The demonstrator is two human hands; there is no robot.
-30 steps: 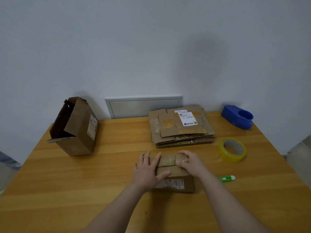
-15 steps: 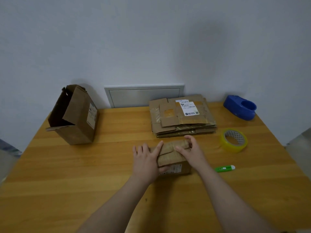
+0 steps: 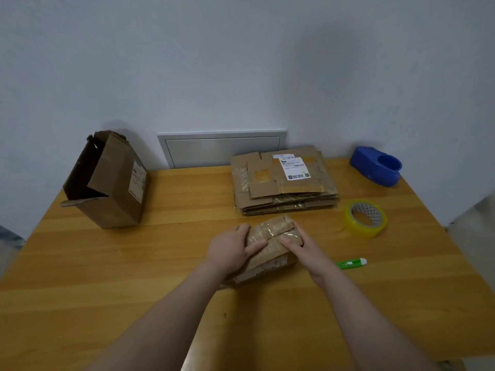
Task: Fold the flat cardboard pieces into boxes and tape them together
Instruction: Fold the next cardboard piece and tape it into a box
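My left grip (image 3: 230,250) and right grip (image 3: 304,249) clasp the small box (image 3: 270,263) from either side, thumbs (image 3: 288,239) pressing its top flaps (image 3: 270,230) together so tape (image 3: 360,231) can seal them.

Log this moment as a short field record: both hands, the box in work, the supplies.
left hand: grips the small box at its left end, thumb on top
right hand: grips its right end, thumb on top
box state: flaps closed, glossy tape across the top
stack: flat cardboard pieces behind it, untouched
supplies, right: yellow tape roll, blue dispenser, small green tool
far left: larger open box
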